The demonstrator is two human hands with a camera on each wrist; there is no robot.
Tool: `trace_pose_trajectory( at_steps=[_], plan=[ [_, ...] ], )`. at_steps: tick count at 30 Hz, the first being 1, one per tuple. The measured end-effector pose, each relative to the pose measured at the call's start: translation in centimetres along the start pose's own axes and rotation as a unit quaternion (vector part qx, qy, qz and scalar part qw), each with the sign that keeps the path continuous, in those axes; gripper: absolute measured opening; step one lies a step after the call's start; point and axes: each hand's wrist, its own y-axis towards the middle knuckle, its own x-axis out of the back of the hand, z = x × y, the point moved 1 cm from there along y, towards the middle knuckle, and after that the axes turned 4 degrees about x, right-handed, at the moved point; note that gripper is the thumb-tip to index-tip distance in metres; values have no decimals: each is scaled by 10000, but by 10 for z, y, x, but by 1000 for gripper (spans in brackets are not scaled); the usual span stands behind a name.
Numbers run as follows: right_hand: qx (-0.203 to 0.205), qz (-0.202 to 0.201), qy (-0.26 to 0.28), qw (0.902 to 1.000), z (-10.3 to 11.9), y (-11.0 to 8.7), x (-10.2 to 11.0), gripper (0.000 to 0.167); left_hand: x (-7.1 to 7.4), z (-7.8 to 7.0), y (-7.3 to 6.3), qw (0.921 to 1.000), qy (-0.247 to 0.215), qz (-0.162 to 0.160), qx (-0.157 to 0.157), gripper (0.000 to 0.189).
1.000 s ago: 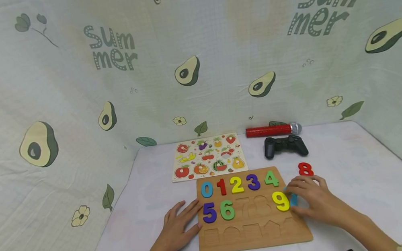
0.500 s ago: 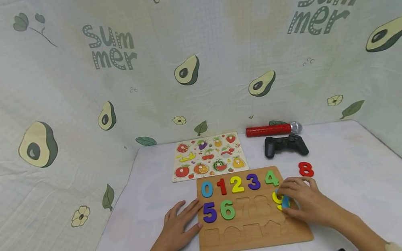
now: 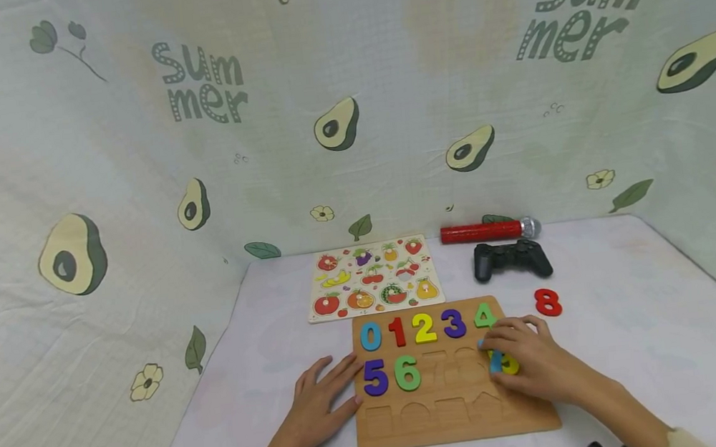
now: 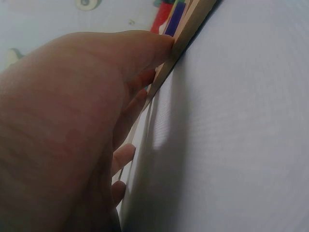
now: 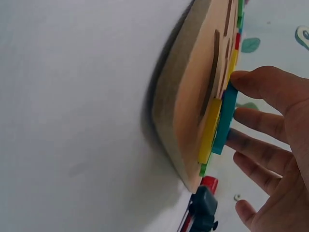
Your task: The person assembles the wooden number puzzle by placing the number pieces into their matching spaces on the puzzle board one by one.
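My right hand (image 3: 533,359) pinches a blue number 7 (image 3: 496,362) between thumb and fingers. The right wrist view shows this blue piece (image 5: 225,121) just above the yellow number 9 (image 5: 209,133), which sits in the second row of the wooden number board (image 3: 442,427). In the head view, the 9 (image 3: 510,364) is partly hidden by the 7 and the hand. Left of them are carved number recesses (image 3: 452,368). My left hand (image 3: 320,403) lies with fingers extended at the board's left edge, thumb and fingertips touching it.
A red number 8 (image 3: 547,302) lies right of the board. Behind are a fruit puzzle board (image 3: 373,278), a black game controller (image 3: 512,259) and a red microphone (image 3: 482,232). Numbers 0 to 6 fill board slots; shaped recesses (image 3: 450,411) line the front row.
My right hand has carried the blue 7 leftward, from beside the yellow 9 to over its left part. The red 8 is now fully visible. My left hand stays in place.
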Motion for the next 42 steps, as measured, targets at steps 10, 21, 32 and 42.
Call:
trace_pose_trajectory(
  at_steps=[10, 21, 32, 42],
  plan=[
    [101, 70, 279, 9995, 8, 12, -6, 36, -2, 1, 1, 10000, 9, -13, 17, 61],
    [509, 26, 378, 9980, 16, 25, -16, 36, -3, 1, 1, 10000, 8, -34, 30, 62],
    [536, 260, 627, 9963, 28, 37, -25, 37, -2, 1, 1, 10000, 44, -64, -17, 62],
    [671, 317, 365, 9966, 37, 46, -28, 37, -1, 0, 1, 10000, 77, -44, 16, 62]
  ],
)
